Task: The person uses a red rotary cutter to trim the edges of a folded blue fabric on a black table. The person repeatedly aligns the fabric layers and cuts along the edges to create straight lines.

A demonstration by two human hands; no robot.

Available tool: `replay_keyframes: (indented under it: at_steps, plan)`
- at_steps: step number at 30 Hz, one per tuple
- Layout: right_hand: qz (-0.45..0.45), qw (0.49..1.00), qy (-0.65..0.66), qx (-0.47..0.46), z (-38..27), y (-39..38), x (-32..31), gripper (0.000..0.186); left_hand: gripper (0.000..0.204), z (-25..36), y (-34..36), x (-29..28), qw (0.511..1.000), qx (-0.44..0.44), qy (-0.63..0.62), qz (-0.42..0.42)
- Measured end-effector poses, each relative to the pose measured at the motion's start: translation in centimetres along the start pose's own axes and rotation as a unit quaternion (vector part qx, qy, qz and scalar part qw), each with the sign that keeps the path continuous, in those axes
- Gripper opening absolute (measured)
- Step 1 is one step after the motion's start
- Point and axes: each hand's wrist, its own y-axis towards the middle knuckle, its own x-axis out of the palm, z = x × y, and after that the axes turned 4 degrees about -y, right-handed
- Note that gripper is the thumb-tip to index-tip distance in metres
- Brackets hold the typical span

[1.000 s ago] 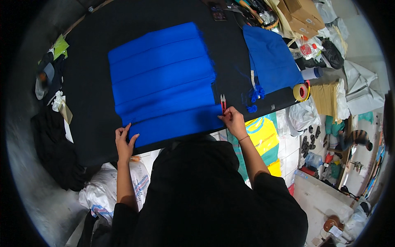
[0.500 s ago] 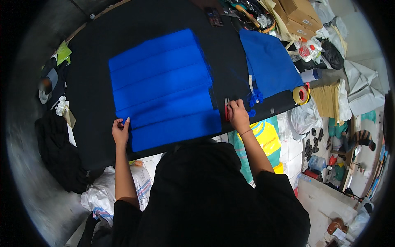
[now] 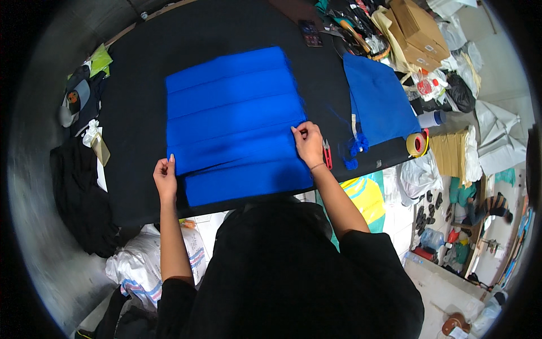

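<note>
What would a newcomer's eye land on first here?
Bright blue cloth spread on the black table comes first, with the left hand at its left edge and the right hand at its right edge. Beside that hand lie red snips; farther right, a duller blue cloth.

R hand [image 3: 308, 146] hides pt of blue cloth's [image 3: 232, 107] R edge; at its L edge, can't tell if L hand [image 3: 165, 174] pinches it. Below cloth, wearer's torso [image 3: 271, 265] blocks floor [image 3: 398, 226]; R forearm [image 3: 337, 202] covers pt of yellow/green bag [image 3: 364, 195]. Above cloth, tabletop [image 3: 138, 113] cut off by top edge. Phone [image 3: 310, 33], up-R of cloth: screen illegible. Far R: other person's [image 3: 495, 205] hands too small.
</note>
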Motion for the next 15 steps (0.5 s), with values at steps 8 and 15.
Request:
replay_keyframes:
  at_steps: [8, 15]
  plan:
    - [-0.068, 0.981, 0.128, 0.127, 1.4, 1.2, 0.1, 0.027, 0.02, 3.9, 0.3, 0.9, 0.99, -0.079, -0.105, -0.051]
    - [-0.176, 0.907, 0.346, 0.164, -2.1, 0.0, -7.1, 0.013, 0.021, 7.2, -0.6, -3.0, 0.982, -0.071, -0.112, -0.136]
